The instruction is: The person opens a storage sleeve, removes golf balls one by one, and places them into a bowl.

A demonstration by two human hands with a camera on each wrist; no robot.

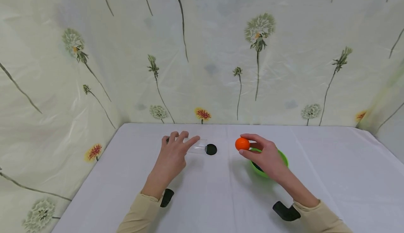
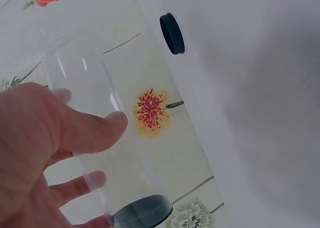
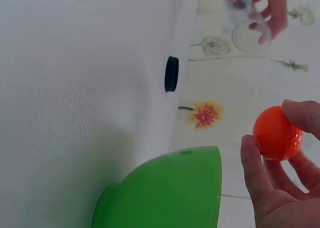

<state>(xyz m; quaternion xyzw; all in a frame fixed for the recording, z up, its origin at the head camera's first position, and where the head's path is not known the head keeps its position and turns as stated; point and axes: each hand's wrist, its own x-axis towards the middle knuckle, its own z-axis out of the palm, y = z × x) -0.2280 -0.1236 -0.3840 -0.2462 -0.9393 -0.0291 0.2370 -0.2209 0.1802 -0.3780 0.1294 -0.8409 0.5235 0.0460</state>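
Note:
My left hand [image 1: 172,157] grips a clear plastic tube [image 1: 198,146] above the table. In the left wrist view the tube's near end has a dark cap [image 2: 142,212], and its other end is uncovered. A loose black lid [image 1: 211,149] lies on the table, just right of the tube's open end in the head view. With thumb and fingertips, my right hand [image 1: 266,157] pinches an orange golf ball [image 1: 242,144], its dimples showing in the right wrist view. Below and behind that hand stands a bright green bowl [image 3: 170,193], partly hidden by it in the head view.
Something dark [image 1: 258,167] shows inside the bowl. A white cloth covers the table [image 1: 214,198]. A wall sheet with printed dandelions [image 1: 208,86] rises behind the table's far edge. Black wrist-camera parts [image 1: 286,212] stick out beside both sleeves.

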